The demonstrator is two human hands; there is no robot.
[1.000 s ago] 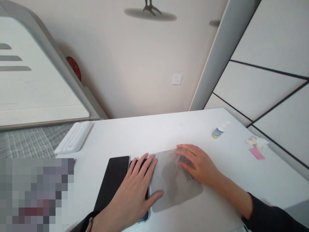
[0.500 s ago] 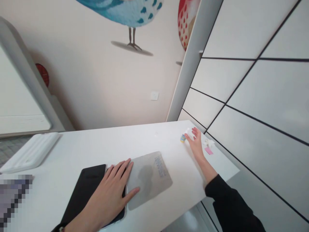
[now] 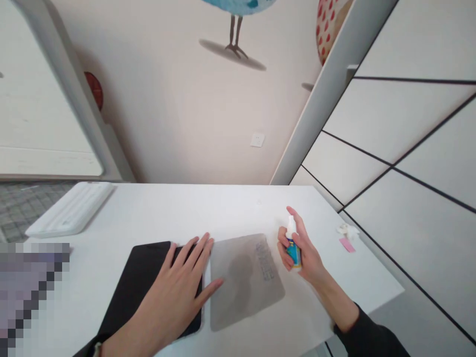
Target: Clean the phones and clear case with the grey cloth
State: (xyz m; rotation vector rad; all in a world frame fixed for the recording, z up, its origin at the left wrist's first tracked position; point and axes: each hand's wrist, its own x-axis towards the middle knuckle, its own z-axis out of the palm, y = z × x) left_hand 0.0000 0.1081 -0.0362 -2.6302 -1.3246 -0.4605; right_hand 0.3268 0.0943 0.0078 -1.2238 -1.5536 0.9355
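Observation:
My right hand is wrapped round a small white spray bottle with a blue and yellow label, held upright just right of a grey cloth. A finger rests on the bottle's top. The cloth lies flat on the white table and has a darker patch in its middle. My left hand lies flat with its fingers spread on a black tablet, left of the cloth, the thumb touching the cloth's edge.
A white keyboard lies at the table's far left. Crumpled white paper and a pink slip sit near the right edge. A white panelled wall stands close on the right. A blurred patch covers the lower left.
My right hand left the cloth, reached to the far right for the spray bottle, and now holds it beside the cloth. My left hand stayed on the tablet.

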